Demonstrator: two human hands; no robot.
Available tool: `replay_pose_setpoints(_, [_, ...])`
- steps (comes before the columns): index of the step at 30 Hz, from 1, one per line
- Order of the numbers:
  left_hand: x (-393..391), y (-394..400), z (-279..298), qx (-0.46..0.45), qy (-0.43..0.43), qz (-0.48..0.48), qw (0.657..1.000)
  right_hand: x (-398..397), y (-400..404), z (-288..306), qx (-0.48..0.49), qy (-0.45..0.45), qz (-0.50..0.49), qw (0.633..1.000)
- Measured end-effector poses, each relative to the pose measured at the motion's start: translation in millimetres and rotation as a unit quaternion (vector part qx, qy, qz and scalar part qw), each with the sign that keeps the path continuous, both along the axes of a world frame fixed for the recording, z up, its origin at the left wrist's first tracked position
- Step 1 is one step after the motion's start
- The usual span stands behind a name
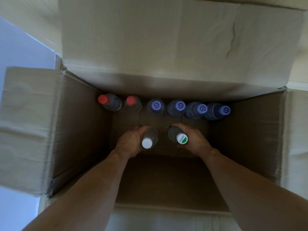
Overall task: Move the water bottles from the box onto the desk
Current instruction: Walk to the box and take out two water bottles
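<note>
Deep cardboard box (pixel 80 130), flaps folded outward, my left hand (pixel 131 140) wrapped around a white-capped bottle (pixel 147 139), my right hand (pixel 194 139) around a green-and-white-capped bottle (pixel 179 135), bare floor between these and six smooth round-capped bottles (pixel 165 106) lining the far wall, near half unoccupied.

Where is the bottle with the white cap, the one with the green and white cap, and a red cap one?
white-cap bottle (pixel 147 143), head view, on its cap
green-and-white-cap bottle (pixel 182 139), head view, on its cap
left red-cap bottle (pixel 102 99), head view, on its cap
</note>
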State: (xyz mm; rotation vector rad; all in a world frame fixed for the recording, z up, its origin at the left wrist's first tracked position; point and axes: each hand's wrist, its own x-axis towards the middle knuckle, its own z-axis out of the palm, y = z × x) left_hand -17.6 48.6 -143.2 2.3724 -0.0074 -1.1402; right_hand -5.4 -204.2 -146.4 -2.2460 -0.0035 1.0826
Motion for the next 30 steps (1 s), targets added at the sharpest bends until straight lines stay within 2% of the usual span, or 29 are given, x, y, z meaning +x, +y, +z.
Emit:
replay_pose_setpoints(6, [13, -4, 11, -0.034, -0.013, 0.028, 0.999, 5, -8, 11, 0.011, 0.008, -0.069, 0.998])
replay_pose_setpoints(11, [27, 4, 69, -0.07, 0.078, 0.071, 0.992, 12, -18, 58, 0.049, 0.081, -0.178, 0.979])
replay_pose_setpoints(16, [43, 14, 143, -0.157, 0.143, 0.155, 0.965, 16, -21, 129, 0.147, 0.167, -0.287, 0.932])
replay_pose_setpoints(22, [56, 3, 247, -0.207, 0.158, 0.24, 0.935, 18, -8, 225, 0.212, 0.19, -0.374, 0.883])
replay_pose_setpoints(30, [63, -13, 381, -0.286, 0.15, 0.277, 0.905, 12, 3, 367, 0.343, 0.183, -0.471, 0.792])
